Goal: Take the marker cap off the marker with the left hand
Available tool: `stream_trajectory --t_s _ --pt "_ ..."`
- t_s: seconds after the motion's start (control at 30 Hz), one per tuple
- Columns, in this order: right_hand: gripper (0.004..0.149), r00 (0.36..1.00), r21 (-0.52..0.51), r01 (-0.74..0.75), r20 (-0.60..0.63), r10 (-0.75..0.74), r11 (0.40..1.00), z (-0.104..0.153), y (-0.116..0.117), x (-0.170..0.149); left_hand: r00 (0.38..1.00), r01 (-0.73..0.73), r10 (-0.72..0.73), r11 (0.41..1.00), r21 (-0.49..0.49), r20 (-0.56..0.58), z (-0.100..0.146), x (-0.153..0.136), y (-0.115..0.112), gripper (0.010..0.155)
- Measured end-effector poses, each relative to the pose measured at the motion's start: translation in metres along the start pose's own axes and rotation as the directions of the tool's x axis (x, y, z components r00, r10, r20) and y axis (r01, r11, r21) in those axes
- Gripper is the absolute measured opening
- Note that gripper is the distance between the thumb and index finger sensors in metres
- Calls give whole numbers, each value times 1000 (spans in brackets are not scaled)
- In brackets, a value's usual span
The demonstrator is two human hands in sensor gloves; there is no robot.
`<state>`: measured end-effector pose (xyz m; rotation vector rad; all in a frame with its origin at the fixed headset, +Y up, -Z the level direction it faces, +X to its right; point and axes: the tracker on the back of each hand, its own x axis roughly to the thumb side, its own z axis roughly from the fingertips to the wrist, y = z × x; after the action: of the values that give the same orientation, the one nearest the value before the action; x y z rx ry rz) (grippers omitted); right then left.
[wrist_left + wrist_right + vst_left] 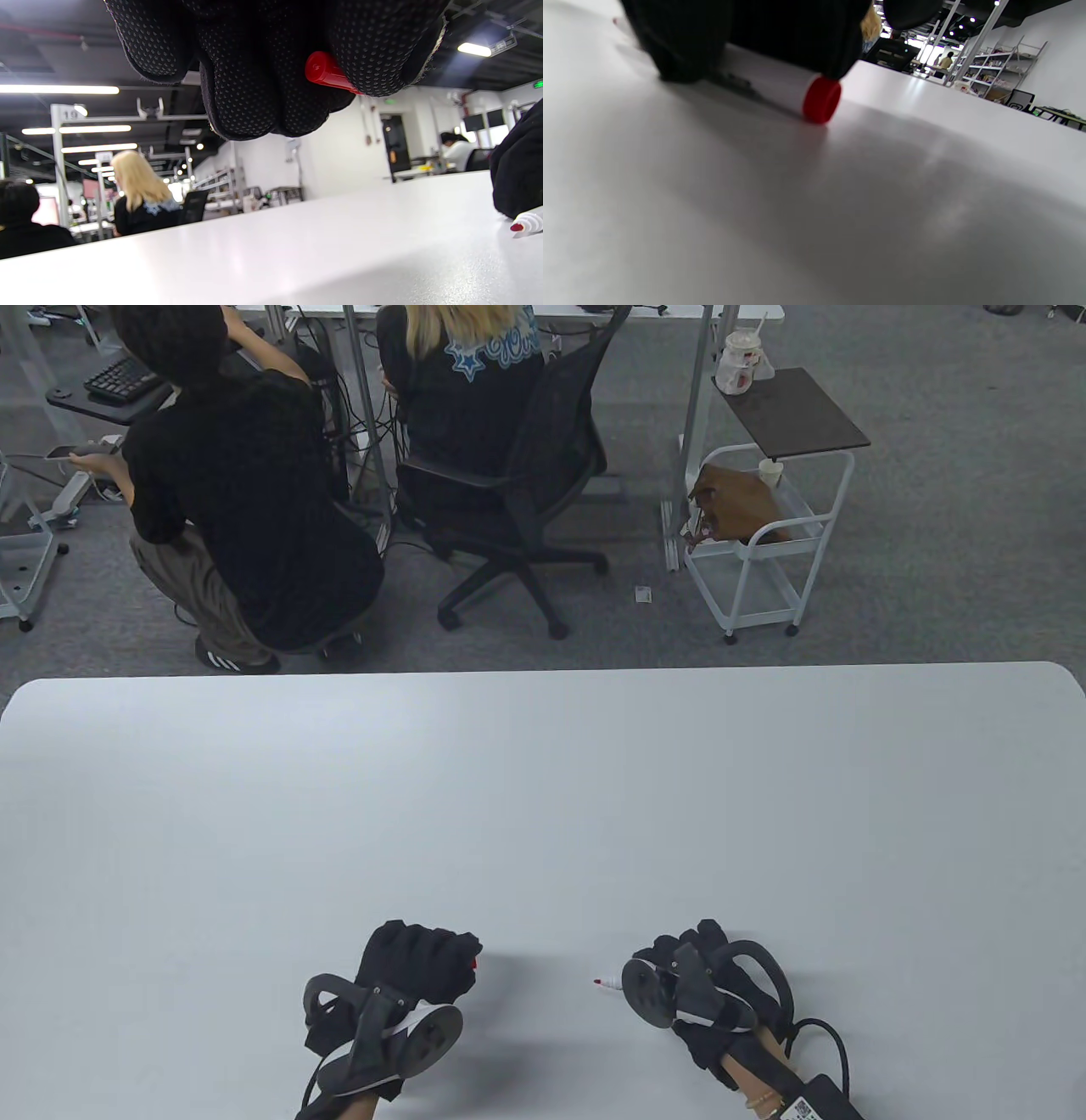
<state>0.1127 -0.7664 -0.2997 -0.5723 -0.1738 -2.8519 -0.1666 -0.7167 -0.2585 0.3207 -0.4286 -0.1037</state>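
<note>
My left hand (424,963) is closed in a fist around the red marker cap (474,963); in the left wrist view the cap (326,74) pokes out between the gloved fingers (246,93). My right hand (691,963) grips the white marker, whose bare red tip (604,983) points left toward the left hand. The tip also shows at the right edge of the left wrist view (524,224). In the right wrist view the marker barrel (772,80) with its red end plug (821,100) lies just above the table under my fingers. Cap and marker are apart.
The white table (543,814) stretches wide ahead of both hands. Beyond its far edge two people sit, one on an office chair (517,500), and a white trolley (764,534) stands at the right.
</note>
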Motion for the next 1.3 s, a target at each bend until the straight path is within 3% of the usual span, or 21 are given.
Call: stream_trajectory --t_s 0.1,0.17,0.3,0.47,0.57,0.9,1.03,1.3 --pt "51 1000 -23 26 2 -26 999 2 -3 -3 1000 3 -3 1000 -13 0 0 0 0 46" --pt "51 994 -97 112 10 -111 989 7 -11 -11 1000 -2 2 1000 -25 -1 0 -1 0 46" --pt "65 941 -222 338 77 -329 915 19 -29 -32 1000 4 -4 997 -72 11 -2 1 -4 45" --pt "84 840 -132 543 92 -535 829 24 -29 -62 999 9 0 986 -169 49 -7 6 -18 45" --pt "88 822 -83 568 85 -562 819 21 -22 -66 997 25 -4 960 -279 74 -10 9 -27 44" --pt "88 846 -64 531 91 -524 845 19 -19 -56 996 90 -75 937 -337 56 -14 10 -42 43" --pt "88 854 -58 518 92 -512 854 18 -18 -53 989 149 -128 901 -407 80 -17 14 -54 42" --pt "87 859 -46 510 88 -505 859 18 -17 -52 993 117 -111 888 -445 40 -16 10 -54 43"
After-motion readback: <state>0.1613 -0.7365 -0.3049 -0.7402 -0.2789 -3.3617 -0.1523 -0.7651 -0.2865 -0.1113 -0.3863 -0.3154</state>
